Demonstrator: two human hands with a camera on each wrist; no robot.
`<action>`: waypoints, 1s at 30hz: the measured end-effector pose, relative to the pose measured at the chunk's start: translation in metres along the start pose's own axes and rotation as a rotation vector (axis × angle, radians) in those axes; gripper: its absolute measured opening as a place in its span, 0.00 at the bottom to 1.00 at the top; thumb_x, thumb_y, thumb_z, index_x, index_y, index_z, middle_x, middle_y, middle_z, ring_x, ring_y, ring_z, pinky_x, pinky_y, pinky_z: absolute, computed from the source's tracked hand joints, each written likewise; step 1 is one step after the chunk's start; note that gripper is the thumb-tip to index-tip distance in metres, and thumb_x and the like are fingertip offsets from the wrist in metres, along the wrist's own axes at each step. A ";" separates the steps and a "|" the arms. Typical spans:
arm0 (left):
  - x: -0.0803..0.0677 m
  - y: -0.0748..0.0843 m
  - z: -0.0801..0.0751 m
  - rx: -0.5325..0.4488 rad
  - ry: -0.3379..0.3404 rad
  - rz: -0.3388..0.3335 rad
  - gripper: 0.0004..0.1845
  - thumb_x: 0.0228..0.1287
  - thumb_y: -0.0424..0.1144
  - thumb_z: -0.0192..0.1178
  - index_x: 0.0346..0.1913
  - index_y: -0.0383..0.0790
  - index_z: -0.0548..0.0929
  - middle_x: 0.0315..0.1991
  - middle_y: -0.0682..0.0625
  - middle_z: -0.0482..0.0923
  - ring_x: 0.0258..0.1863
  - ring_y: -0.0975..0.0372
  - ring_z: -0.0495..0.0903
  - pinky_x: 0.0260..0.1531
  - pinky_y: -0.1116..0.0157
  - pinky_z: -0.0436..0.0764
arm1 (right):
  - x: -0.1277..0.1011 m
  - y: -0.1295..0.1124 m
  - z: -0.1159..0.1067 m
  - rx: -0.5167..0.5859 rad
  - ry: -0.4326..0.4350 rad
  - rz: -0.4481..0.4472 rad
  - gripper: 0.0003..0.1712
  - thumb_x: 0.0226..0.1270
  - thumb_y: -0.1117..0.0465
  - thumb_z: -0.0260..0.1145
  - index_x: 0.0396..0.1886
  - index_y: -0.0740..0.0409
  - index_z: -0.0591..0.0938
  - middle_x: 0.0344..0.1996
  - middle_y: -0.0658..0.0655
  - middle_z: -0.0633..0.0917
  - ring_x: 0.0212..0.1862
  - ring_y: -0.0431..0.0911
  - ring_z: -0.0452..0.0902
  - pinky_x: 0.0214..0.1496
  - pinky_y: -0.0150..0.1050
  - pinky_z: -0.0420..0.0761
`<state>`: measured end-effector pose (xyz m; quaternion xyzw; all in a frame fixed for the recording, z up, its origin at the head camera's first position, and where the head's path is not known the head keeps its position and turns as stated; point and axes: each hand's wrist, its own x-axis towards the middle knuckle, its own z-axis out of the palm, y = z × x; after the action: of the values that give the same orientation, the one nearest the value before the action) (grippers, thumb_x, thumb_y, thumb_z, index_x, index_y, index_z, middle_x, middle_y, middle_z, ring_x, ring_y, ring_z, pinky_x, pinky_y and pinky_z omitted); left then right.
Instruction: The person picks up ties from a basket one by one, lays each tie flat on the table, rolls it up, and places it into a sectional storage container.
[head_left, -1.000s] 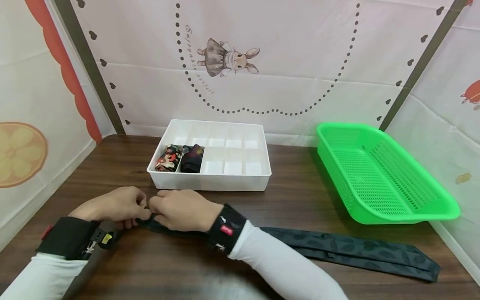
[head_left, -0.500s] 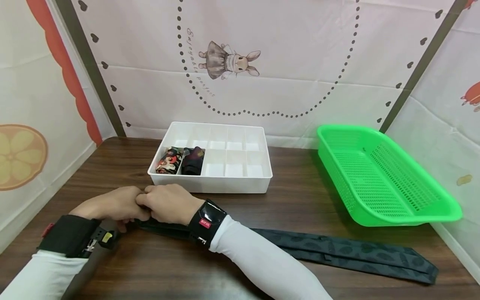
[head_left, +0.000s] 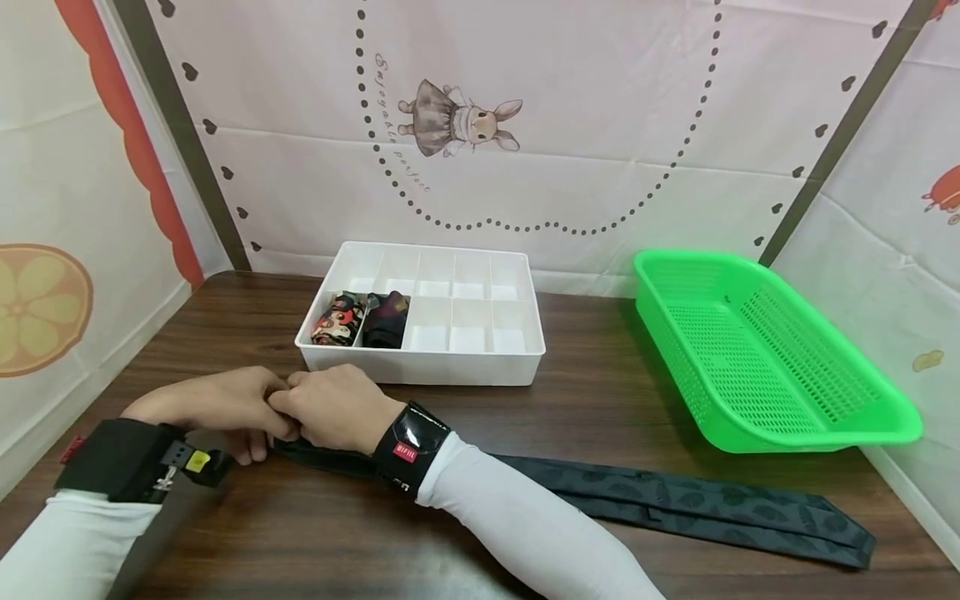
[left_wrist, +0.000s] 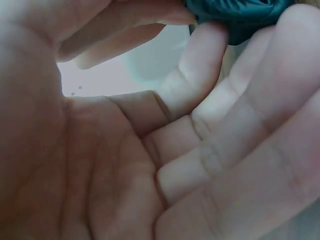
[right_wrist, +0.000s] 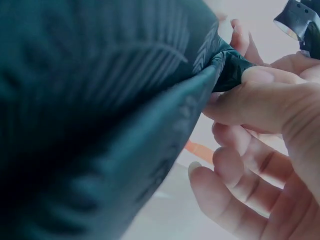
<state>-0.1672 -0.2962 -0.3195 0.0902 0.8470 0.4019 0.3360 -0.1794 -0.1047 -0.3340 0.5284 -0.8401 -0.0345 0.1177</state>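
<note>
Two hands meet at the near left of a dark wood counter (head_left: 600, 400), both gripping the narrow end of a dark necktie (head_left: 675, 504). The left hand (head_left: 217, 408) and right hand (head_left: 333, 408) touch, fingers curled over the fabric; the wrist views show fingertips pinching a small, tight fold or roll of cloth (right_wrist: 227, 70) between them. The step in hand looks like the start of rolling the necktie from its narrow end. The next move likely calls for turning the roll over evenly along the strip toward the right, keeping the edges lined up.

The necktie is very dark, almost black with a teal cast, with a faint leaf-like pattern. It lies flat, stretching from the hands to the near right edge, where the wide end rests.

Behind the hands sits a white divided tray (head_left: 420, 371) holding two rolled ties (head_left: 360, 321) in its front-left compartments. A green basket (head_left: 847, 425) stands at the right.
</note>
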 end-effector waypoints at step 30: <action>0.000 -0.001 0.003 -0.005 -0.078 0.126 0.20 0.52 0.26 0.77 0.46 0.33 0.79 0.31 0.47 0.81 0.22 0.59 0.82 0.26 0.61 0.87 | 0.002 0.011 -0.012 0.317 -0.177 -0.070 0.10 0.66 0.66 0.74 0.38 0.46 0.84 0.34 0.42 0.79 0.37 0.34 0.73 0.35 0.31 0.75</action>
<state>-0.1653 -0.2948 -0.3211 0.1578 0.8249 0.4206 0.3430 -0.1870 -0.1007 -0.3202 0.5642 -0.8231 0.0481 -0.0428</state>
